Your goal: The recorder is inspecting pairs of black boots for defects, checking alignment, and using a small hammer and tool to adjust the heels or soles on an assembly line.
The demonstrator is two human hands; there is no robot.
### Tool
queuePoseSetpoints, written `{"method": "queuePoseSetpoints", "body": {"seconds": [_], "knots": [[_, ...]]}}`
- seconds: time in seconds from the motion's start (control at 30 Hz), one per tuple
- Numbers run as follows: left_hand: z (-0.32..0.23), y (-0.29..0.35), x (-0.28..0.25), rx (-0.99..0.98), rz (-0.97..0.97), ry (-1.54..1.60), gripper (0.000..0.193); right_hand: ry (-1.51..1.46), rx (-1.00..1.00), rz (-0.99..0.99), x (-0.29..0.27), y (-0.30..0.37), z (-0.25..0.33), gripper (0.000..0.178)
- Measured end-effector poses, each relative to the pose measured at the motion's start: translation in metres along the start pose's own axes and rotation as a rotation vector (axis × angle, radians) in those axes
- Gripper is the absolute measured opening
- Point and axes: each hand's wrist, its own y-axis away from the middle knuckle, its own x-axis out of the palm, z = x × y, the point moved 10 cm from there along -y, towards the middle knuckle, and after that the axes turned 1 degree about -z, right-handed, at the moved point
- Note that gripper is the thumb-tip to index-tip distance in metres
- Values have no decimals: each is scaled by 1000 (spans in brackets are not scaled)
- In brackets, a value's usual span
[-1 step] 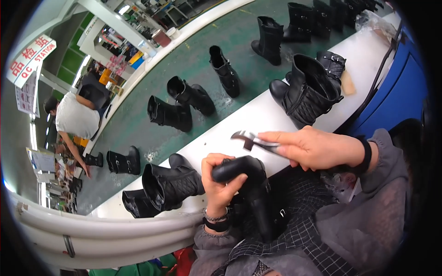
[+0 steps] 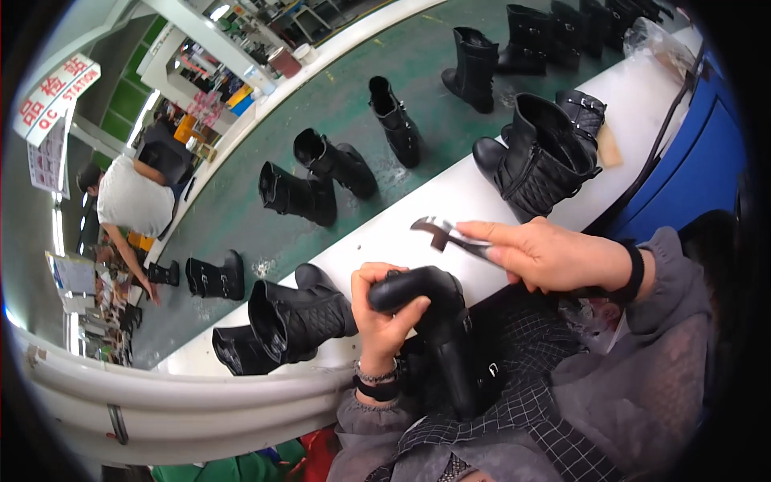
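Observation:
My left hand (image 2: 384,315) is closed around the foot of a black boot (image 2: 438,305). The boot's shaft hangs down over my lap, and a small metal buckle shows on it. A hammer (image 2: 438,231) is gripped by its handle in my right hand (image 2: 546,255); its head is above the held boot and apart from it. Left of my left hand, a pair of black quilted boots (image 2: 293,321) stands on the white ledge (image 2: 385,225). Further right on that ledge is another pair of quilted boots (image 2: 538,161).
Beyond the ledge runs a green conveyor surface (image 2: 241,233) carrying several black boots (image 2: 393,120). A co-worker in a white top (image 2: 132,201) reaches toward it at the far left. A blue panel (image 2: 683,185) and a clear plastic bag (image 2: 658,44) are at right.
My right hand's hammer head has risen slightly and shifted a little right, away from the boot. My left hand keeps its hold on the boot.

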Motion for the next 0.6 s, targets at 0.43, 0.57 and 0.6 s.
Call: {"method": "queuePoseSetpoints", "body": {"seconds": [0.43,0.57,0.6], "knots": [[139,-39,-75,-391,-259,-278,44,425,-394,-374,53,-26,-37,68],[94,0,-65,-121,-248,-793,42,-15,-380,-243,64,-41,-29,61],[71,14,-62,-4,-301,-767,39,-8,-320,-197,72,-47,-29,61]]}}
